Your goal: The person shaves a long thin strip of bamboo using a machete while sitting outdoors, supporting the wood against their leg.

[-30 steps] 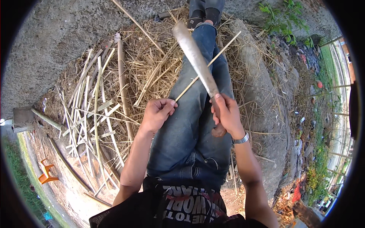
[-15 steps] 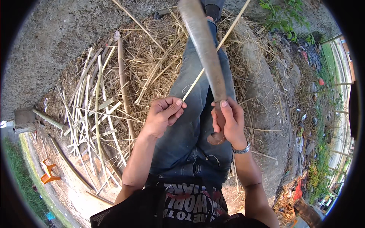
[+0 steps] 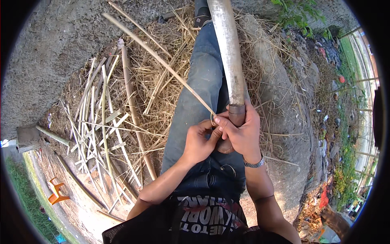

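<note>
We see a machete (image 3: 228, 53) raised lengthwise over the right leg of the jeans (image 3: 203, 77), its tip running out of view at the top. The right hand (image 3: 245, 134) is wrapped round its handle (image 3: 237, 117). A slender bamboo strip (image 3: 160, 61) slants from the upper left down to the right thumb; the left hand (image 3: 199, 144) is curled just beside that near end, touching the right, though we cannot tell which fingers pinch the strip.

With both hands bunched so close below the blade, we judge that a slip of the strip or a loosened hold on the handle could bring steel against fingers. The legs lie beneath as well, so a dropped machete could cut through denim. The thin strip might also split or leave a splinter if bent sharply.

The blade is broad, grey and scuffed, browner towards the handle, which is dark, smooth and rounded at its butt. The strip is pale, straight and narrow, with a small curled fibre at the near end. To our left, flat split strips (image 3: 101, 122) lie crisscrossed near a round brown pole (image 3: 129, 85), among brittle, straw-like shavings (image 3: 152, 85); rough grey rock (image 3: 280, 97) rises on our right.
</note>
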{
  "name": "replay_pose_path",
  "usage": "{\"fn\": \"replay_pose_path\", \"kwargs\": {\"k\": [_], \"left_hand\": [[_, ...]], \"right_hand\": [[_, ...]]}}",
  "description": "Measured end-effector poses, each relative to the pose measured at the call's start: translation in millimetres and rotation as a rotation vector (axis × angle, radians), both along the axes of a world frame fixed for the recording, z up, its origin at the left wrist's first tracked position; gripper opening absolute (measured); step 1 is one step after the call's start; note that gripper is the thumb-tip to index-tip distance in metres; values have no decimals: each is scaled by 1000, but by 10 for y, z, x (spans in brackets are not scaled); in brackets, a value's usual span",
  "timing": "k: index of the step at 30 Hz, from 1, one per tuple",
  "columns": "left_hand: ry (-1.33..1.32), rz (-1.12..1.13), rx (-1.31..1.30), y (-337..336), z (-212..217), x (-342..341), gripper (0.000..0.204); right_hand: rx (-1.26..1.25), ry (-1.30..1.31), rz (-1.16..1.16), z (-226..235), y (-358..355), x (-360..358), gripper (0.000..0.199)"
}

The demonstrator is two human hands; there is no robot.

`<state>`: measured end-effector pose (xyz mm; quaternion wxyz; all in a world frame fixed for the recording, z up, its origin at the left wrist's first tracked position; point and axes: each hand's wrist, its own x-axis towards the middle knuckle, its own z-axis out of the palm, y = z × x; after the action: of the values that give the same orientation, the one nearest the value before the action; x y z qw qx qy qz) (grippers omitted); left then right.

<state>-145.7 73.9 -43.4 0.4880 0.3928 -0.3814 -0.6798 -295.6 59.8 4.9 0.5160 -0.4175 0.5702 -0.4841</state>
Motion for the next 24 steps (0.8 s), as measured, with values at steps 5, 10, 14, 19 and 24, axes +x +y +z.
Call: {"fn": "replay_pose_path", "kwargs": {"k": [5,10,14,19,24], "left_hand": [[-787,240,-756,-82,413,493,11],[-1654,250,-1239,-540,959,681,10],[-1407,-210,-897,-693,586,998,10],[-1026,-168,-320,-573,305,1073,17],[-589,-171,-13,-474,28,825,22]], "right_hand": [[-81,368,14,-49,8,-302,37],[-107,449,187,89,-113,-443,34],[-329,611,203,-81,-266,-441,33],[-581,631,38,-172,-390,-318,34],[-563,702,113,-332,-232,-168,32]]}}
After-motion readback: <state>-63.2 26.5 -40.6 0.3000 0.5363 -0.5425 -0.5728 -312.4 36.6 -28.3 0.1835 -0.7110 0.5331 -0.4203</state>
